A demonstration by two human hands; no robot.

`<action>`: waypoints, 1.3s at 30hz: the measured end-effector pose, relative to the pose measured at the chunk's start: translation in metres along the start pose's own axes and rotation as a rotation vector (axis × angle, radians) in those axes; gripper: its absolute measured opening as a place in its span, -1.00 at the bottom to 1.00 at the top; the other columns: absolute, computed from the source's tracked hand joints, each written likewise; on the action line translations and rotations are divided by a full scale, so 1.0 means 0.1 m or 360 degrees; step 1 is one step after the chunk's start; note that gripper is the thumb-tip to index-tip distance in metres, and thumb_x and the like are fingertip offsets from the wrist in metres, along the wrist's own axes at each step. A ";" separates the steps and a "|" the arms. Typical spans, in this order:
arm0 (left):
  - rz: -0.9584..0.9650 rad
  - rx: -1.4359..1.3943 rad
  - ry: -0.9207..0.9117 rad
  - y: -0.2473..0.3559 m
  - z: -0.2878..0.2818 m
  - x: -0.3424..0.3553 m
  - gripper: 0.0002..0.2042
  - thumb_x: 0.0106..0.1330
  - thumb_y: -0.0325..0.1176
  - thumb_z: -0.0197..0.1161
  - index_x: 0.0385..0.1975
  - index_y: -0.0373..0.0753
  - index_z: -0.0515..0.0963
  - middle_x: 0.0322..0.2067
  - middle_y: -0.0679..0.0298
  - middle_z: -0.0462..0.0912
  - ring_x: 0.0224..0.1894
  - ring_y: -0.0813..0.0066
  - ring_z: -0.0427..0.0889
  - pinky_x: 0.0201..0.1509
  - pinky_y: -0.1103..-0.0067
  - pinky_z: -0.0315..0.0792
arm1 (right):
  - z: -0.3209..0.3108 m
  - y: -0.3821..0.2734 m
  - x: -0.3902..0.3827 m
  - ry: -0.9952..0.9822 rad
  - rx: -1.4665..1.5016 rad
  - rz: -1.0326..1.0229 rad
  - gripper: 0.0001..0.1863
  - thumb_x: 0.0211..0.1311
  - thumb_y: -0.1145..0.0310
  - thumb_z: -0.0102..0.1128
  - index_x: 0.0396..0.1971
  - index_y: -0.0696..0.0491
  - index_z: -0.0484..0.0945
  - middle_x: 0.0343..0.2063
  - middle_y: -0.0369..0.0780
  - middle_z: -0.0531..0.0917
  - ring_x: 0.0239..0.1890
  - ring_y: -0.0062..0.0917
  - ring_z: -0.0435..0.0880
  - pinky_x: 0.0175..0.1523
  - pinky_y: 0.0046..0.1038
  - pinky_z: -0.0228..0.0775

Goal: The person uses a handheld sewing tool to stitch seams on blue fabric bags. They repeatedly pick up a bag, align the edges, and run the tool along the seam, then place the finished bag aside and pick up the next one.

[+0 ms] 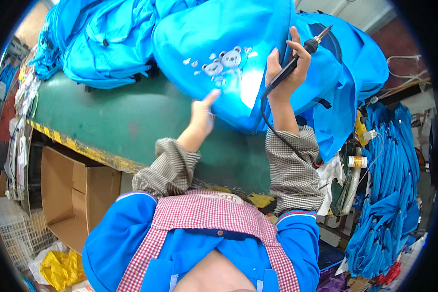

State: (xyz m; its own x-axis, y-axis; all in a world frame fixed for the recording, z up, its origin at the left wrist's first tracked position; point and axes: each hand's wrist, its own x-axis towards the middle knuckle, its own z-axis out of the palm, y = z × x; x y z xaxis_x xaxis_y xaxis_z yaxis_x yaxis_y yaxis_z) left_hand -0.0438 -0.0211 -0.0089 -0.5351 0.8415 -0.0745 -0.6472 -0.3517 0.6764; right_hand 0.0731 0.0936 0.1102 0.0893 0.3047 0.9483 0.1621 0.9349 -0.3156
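A bright blue backpack (190, 46) with a white print of two bears is tilted up in front of me over the green worktable. My left hand (201, 117) grips its lower edge, thumb on the front face; the other fingers are mostly hidden. In my right hand (289, 73) is a black-handled soldering iron (288, 69), its metal tip pointing up and away to the right. That hand is beside the backpack's right edge, with thumb and fingertips raised near the fabric. From the iron a black cord runs down along my right sleeve.
More blue backpacks (109, 53) are heaped at the far left, and others (357, 58) lie at the right. The green table (107, 114) has a yellow-and-black striped front edge. An open cardboard box (65, 190) stands below left. Blue fabric pieces (392, 151) hang at right, near a white bottle (357, 162).
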 end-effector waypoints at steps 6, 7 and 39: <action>-0.0184 0.0913 -0.0585 -0.26 0.42 -0.03 -0.61 0.12 -0.46 0.34 -0.02 -0.29 0.50 -0.17 0.25 0.63 -0.17 0.47 0.58 -0.04 0.50 0.45 | 0.14 0.18 -0.02 -0.0102 -0.0199 -0.0091 -0.72 0.02 0.59 0.22 -0.23 0.07 0.44 0.07 -0.05 0.52 0.09 -0.24 0.52 0.16 -0.38 0.32; -0.0159 0.0730 -0.0598 -0.28 0.41 0.03 -0.66 0.15 -0.43 0.33 -0.05 -0.30 0.52 -0.16 0.23 0.63 -0.18 0.50 0.58 -0.06 0.51 0.46 | 0.10 0.20 0.01 -0.0190 -0.0250 -0.0126 -0.72 0.02 0.57 0.24 -0.23 0.07 0.44 0.07 -0.06 0.52 0.09 -0.24 0.52 0.15 -0.38 0.33; -0.0120 0.0865 -0.0481 -0.16 0.34 0.11 -0.68 0.10 -0.42 0.39 -0.16 -0.37 0.54 -0.26 0.19 0.65 -0.24 0.55 0.60 -0.18 0.59 0.49 | -0.82 -0.89 -0.88 -0.0757 -0.0617 -0.0096 -0.94 -0.03 0.45 0.17 -0.49 0.01 0.55 -0.66 -0.33 0.46 -0.61 -0.54 0.44 -0.14 -0.35 0.28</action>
State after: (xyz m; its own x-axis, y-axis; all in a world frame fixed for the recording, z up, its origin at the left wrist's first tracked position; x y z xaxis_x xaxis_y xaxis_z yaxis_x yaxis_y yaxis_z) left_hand -0.0208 0.0073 0.0048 -0.2700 0.9626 0.0206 -0.2660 -0.0951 0.9593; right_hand 0.1316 -0.0313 0.0522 -0.3651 0.3845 0.8479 0.5065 0.8462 -0.1656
